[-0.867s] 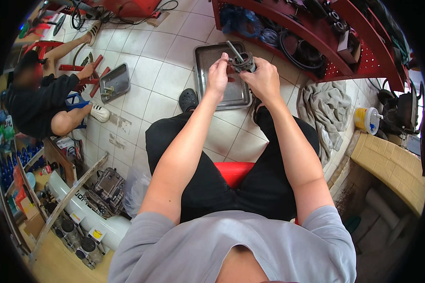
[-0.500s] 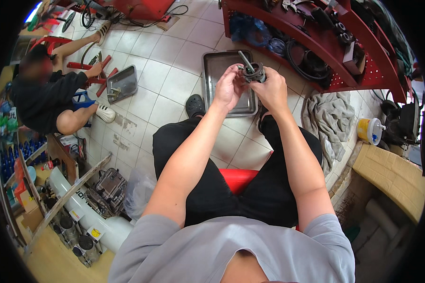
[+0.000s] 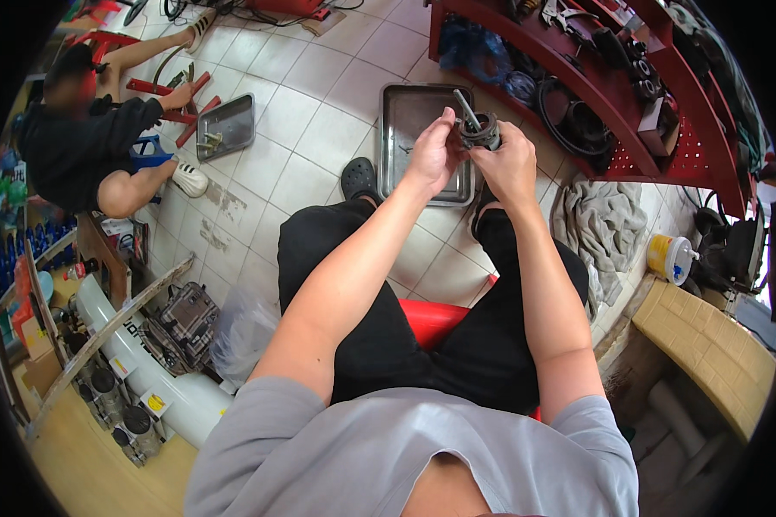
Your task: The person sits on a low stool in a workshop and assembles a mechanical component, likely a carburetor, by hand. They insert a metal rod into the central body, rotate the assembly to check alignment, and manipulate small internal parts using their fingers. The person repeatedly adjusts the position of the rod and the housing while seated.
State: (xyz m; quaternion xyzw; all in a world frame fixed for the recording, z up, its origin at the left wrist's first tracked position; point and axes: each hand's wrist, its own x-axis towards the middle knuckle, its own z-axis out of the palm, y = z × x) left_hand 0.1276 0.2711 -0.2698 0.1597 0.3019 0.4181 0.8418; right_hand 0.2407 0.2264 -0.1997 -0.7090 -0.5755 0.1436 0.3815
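Note:
Over the metal tray [image 3: 402,110], both hands are at a dark round metal part [image 3: 483,136] with a hollow top. A pale metal rod [image 3: 466,107] sticks up from it, tilted to the upper left. My right hand [image 3: 510,162] grips the part's right side, thumb toward me. On the other side my left hand [image 3: 433,158] is curled against it, its thumb pointing up beside the rod; some of its fingers are hidden behind the part. A small dark piece lies in the tray near my left hand.
A red shelf unit [image 3: 569,82] with tools and parts stands at the upper right. Right of my legs lie a grey cloth [image 3: 599,215] and a yellow-white bucket [image 3: 671,257]. At the left a co-worker [image 3: 78,146] sits by a second tray [image 3: 226,129]; a white tank [image 3: 138,358] is nearer.
The whole view has shifted slightly. My hands and the metal part have moved a little right over the tray, and my left thumb now stands up beside the rod.

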